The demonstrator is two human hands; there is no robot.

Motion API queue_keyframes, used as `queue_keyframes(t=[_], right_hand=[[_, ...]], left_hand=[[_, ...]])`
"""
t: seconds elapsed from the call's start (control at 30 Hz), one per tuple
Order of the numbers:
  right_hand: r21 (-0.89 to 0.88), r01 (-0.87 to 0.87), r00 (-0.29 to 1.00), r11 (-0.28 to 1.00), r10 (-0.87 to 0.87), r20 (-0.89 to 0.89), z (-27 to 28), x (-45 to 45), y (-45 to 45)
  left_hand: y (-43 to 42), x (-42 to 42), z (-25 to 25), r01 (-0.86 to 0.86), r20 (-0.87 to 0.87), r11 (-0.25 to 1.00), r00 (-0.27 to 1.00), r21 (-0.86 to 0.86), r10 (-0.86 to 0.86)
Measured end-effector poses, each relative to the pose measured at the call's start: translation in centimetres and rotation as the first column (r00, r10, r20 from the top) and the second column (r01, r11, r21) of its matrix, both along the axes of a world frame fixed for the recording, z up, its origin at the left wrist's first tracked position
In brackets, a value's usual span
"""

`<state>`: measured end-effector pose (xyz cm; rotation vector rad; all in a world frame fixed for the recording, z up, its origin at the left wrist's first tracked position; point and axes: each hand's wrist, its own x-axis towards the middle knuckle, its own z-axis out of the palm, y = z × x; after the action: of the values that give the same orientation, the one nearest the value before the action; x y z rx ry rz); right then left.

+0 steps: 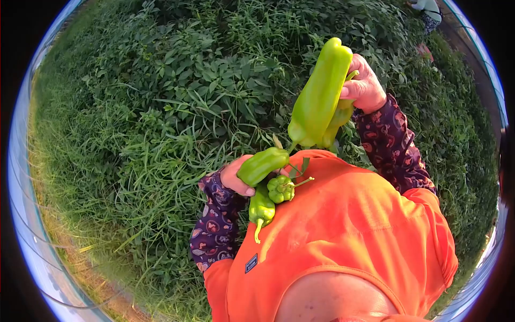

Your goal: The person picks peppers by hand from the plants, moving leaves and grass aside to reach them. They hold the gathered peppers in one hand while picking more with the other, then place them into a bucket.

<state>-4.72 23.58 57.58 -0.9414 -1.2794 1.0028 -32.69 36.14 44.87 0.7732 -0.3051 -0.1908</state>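
Note:
My right hand (367,88) is raised at upper right, its fingers closed on a large, long green pepper (320,96). A second green pepper (339,119) hangs partly hidden behind it, with a curved stem beside my fingers. Lower and to the left, my left hand (235,177) is closed around several smaller green peppers against my chest. One smooth pepper (263,165) lies across the top, a lumpy round one (281,189) with a long stem sits beside it, and another pepper (262,208) points stem-down below. Some of my left fingers are hidden behind them.
Dense leafy plants and long grass (177,107) fill the ground in front and on both sides. Another person (429,11) bends at the far upper right, near a reddish object (424,52). Translucent sheeting (32,214) curves along the edges of view.

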Motion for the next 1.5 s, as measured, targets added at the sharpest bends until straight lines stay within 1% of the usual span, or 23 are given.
queue_keyframes(t=[0.07,0.13,0.2,0.23,0.27,0.37,0.53,0.6,0.63,0.7,0.73,0.83,0.87,0.93,0.97,1.0,1.07,1.13,1.2,1.37,1.4,1.43,1.5], right_hand=[[-0.011,0.021,0.998,1.0,-0.02,0.052,-0.1,0.3,-0.1],[-0.129,0.164,0.943,0.978,-0.194,-0.271,-0.3,0.4,0.0],[-0.184,0.398,0.793,0.899,-0.438,-0.423,-1.5,2.2,-0.1],[-0.256,0.428,0.733,0.867,-0.498,-0.464,-2.1,3.2,-0.5],[-0.327,0.445,0.669,0.834,-0.553,-0.497,-2.5,4.1,-0.9],[-0.482,0.493,0.613,0.725,-0.682,-0.399,-4.6,5.8,-1.8],[-0.643,0.5,0.513,0.58,-0.797,-0.319,-9.0,6.0,-4.0],[-0.7,0.418,0.455,0.58,-0.8,-0.392,-10.6,6.2,-5.4],[-0.737,0.398,0.408,0.546,-0.825,-0.391,-11.2,6.0,-6.1],[-0.772,0.372,0.326,0.516,-0.851,-0.411,-12.4,5.3,-6.9],[-0.799,0.374,0.307,0.47,-0.876,-0.371,-13.2,5.5,-7.6],[-0.831,0.384,0.167,0.403,-0.915,-0.367,-14.8,5.9,-9.9],[-0.829,0.396,0.133,0.394,-0.918,-0.373,-15.5,6.2,-10.8],[-0.826,0.405,0.048,0.393,-0.911,-0.41,-16.5,6.9,-12.5],[-0.838,0.4,-0.017,0.372,-0.911,-0.412,-17.7,7.5,-11.9],[-0.842,0.401,-0.074,0.362,-0.903,-0.424,-18.7,7.8,-12.5],[-0.836,0.445,-0.184,0.321,-0.881,-0.436,-20.3,8.2,-14.6],[-0.845,0.449,-0.296,0.29,-0.844,-0.447,-22.6,8.5,-16.8],[-0.85,0.479,-0.392,0.219,-0.813,-0.43,-24.7,8.1,-18.5],[-0.864,0.499,-0.678,0.067,-0.592,-0.437,-26.9,4.2,-28.7],[-0.869,0.495,-0.724,0.009,-0.549,-0.419,-27.1,3.4,-31.0],[-0.876,0.481,-0.764,-0.045,-0.512,-0.393,-29.1,4.3,-28.4],[-0.893,0.443,-0.827,-0.083,-0.422,-0.371,-29.4,2.1,-33.0]], left_hand=[[-0.2,-0.9,-0.5,-0.057,-0.032,0.998,0.998,0.009,0.057],[-0.2,-1.4,-2.0,-0.036,0.076,0.999,0.997,0.021,0.034],[-1.3,-3.0,-3.3,-0.159,-0.04,0.984,0.987,-0.085,0.157],[-2.1,-3.4,-3.0,-0.231,-0.119,0.96,0.97,-0.16,0.213],[-2.5,-3.2,-2.6,-0.24,-0.122,0.957,0.967,-0.162,0.221],[-3.0,-2.5,-2.2,-0.348,0.022,0.896,0.93,-0.278,0.368],[-3.6,-2.6,-7.3,-0.373,-0.191,0.656,0.923,-0.656,0.335],[-3.5,-1.6,-8.7,-0.236,-0.013,0.6,0.936,-0.765,0.353],[-3.5,-1.7,-8.7,-0.351,-0.113,0.606,0.912,-0.714,0.395],[-2.5,-0.8,-8.6,-0.422,-0.155,0.628,0.887,-0.654,0.434],[-1.7,0.4,-9.2,-0.396,-0.114,0.64,0.893,-0.658,0.435],[-0.1,3.1,-6.0,-0.561,-0.3,0.661,0.827,-0.498,0.476],[0.6,4.3,-5.2,-0.586,-0.33,0.674,0.81,-0.45,0.485],[2.5,6.2,-6.6,-0.748,-0.501,0.59,0.652,-0.303,0.569],[4.1,8.0,-5.5,-0.65,-0.482,0.669,0.744,-0.36,0.463],[4.3,8.9,-5.5,-0.734,-0.542,0.64,0.641,-0.227,0.544],[5.0,11.4,-5.2,-0.606,-0.529,0.72,0.755,-0.339,0.387],[5.4,13.8,-6.9,-0.558,-0.522,0.739,0.787,-0.378,0.327],[7.3,16.7,-9.1,-0.568,-0.62,0.761,0.73,-0.313,0.29],[1.7,21.3,-9.0,-0.423,-0.592,0.838,0.791,-0.345,0.156],[0.3,22.2,-8.7,-0.377,-0.573,0.844,0.813,-0.381,0.105],[4.1,25.2,-11.6,-0.353,-0.593,0.844,0.803,-0.404,0.052],[0.5,25.9,-10.7,-0.336,-0.592,0.852,0.805,-0.402,0.038]])
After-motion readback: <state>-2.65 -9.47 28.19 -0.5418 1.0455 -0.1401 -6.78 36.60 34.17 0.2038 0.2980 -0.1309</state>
